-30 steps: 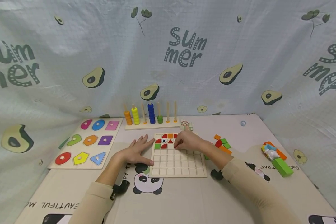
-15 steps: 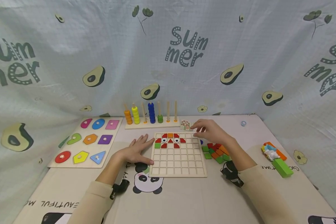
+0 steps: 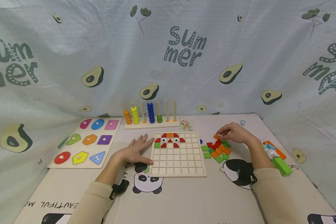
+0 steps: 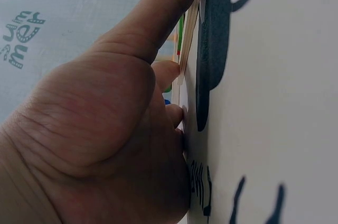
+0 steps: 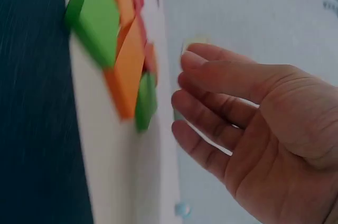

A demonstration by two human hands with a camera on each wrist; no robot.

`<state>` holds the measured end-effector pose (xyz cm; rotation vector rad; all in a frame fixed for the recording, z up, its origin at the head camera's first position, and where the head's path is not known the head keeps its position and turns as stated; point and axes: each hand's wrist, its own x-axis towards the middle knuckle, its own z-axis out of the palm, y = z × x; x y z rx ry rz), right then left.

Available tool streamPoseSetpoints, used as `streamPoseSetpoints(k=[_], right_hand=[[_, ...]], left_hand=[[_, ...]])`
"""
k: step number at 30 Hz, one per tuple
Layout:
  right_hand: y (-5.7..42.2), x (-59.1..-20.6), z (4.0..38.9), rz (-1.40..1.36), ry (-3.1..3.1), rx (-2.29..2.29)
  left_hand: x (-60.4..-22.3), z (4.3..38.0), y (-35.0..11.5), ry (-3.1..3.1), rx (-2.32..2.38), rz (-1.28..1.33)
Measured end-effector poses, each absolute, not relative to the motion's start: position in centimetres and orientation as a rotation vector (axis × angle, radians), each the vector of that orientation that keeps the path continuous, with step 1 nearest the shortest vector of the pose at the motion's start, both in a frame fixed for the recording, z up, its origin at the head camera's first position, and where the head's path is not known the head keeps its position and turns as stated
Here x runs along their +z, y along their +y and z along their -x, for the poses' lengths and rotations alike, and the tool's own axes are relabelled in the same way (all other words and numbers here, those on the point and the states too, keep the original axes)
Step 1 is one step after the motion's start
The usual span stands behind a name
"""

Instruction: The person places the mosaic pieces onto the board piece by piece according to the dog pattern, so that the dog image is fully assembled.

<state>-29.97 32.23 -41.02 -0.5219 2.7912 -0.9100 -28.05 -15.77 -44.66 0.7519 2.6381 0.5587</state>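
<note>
A wooden grid board (image 3: 177,165) lies in the middle of the table in the head view. Red pieces, two round eye pieces, an orange square (image 3: 170,135) and a green square (image 3: 157,145) fill some of its upper left cells. My left hand (image 3: 136,151) lies spread with straight fingers, its thumb and fingertips touching the board's left edge. To the right, my right hand (image 3: 236,133) hovers at the far side of a pile of green, orange and red pieces (image 3: 219,151), close to an orange piece (image 3: 217,136). In the right wrist view its fingers are loosely bent and hold nothing.
Behind the board stands a peg stacker (image 3: 151,125) with coloured beads, beside a small patterned card (image 3: 186,125). A shape puzzle (image 3: 86,152) lies at the left. Toys and a green block (image 3: 282,167) sit far right, with a small clear ring (image 3: 242,122) behind.
My right hand has left the board and moved right to the loose pieces. A second eye and red pieces beside it now show on the board. My left hand stays put.
</note>
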Motion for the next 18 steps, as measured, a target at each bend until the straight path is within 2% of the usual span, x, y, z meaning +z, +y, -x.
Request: streamPoseSetpoints(k=[18], right_hand=[[34.3,-42.6,30.5,0.456,2.742,-0.935]], left_hand=[[-44.4,27.8,-15.5,2.644,0.530,-0.719]])
